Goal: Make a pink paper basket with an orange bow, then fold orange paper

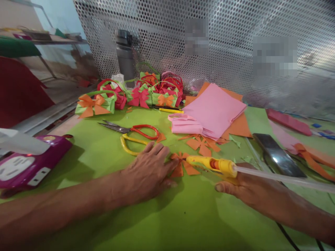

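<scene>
My right hand (244, 184) is wrapped round a yellow hot glue gun (209, 164), with a long clear glue stick (274, 177) running out of its back. The nozzle points left at the middle of an orange paper flower (190, 166) lying on the green surface. My left hand (150, 167) lies on the table with its fingers stretched out and thumb apart, one fingertip on the flower's left petal. Just beyond that hand lie scissors (126, 134) with one red and one yellow handle. Another orange flower cut-out (202, 144) lies behind the glue gun.
Small paper baskets with bows (140, 96) stand at the back, before a grey bottle (125, 55). Pink sheets (214, 108) lie on orange ones, near a yellow cutter (171, 111). A purple power strip (44, 160) is left; a phone (278, 155) lies right. Perforated metal (162, 28) rises behind.
</scene>
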